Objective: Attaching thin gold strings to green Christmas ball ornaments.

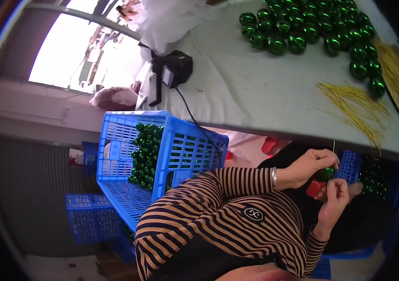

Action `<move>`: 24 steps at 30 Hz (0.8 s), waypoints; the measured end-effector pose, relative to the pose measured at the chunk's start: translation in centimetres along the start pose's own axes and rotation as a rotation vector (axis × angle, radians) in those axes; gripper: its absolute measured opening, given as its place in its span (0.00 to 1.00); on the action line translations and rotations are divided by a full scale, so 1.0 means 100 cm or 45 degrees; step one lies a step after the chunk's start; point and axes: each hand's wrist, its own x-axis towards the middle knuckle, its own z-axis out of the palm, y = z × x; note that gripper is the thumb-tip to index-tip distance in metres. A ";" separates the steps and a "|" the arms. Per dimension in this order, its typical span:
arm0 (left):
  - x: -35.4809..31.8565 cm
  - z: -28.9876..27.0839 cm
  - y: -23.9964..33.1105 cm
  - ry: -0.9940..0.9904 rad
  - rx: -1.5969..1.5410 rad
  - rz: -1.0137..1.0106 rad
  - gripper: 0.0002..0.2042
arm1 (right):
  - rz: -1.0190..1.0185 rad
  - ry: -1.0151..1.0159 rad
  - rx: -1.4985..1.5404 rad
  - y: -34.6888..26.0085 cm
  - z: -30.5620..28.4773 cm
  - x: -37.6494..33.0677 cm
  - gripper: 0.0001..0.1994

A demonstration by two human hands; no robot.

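Threading yellow string [333, 149] into green bauble [323, 174], left hand [308, 165] gripping it, right hand [335, 196] pinching beneath; needs steady feed next.

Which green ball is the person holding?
The single green ball pinched between the left hand and right hand, below the table edge. The others lie heaped on the table or in blue crates.
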 end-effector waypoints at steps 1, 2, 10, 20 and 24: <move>-0.001 0.001 0.000 0.018 -0.068 -0.019 0.11 | 0.001 -0.024 0.080 0.000 -0.001 0.000 0.04; -0.002 0.003 0.000 0.020 -0.147 -0.059 0.12 | 0.010 -0.021 0.157 0.000 -0.003 -0.001 0.04; 0.014 -0.004 0.009 0.154 0.090 -0.105 0.13 | 0.061 -0.235 0.523 -0.012 -0.009 0.000 0.08; 0.014 -0.006 -0.010 -0.071 0.115 -0.249 0.14 | -0.092 -0.050 0.556 -0.005 -0.014 0.001 0.06; 0.008 -0.001 -0.009 0.005 -0.024 -0.339 0.14 | -0.291 0.129 0.198 0.002 -0.015 -0.007 0.06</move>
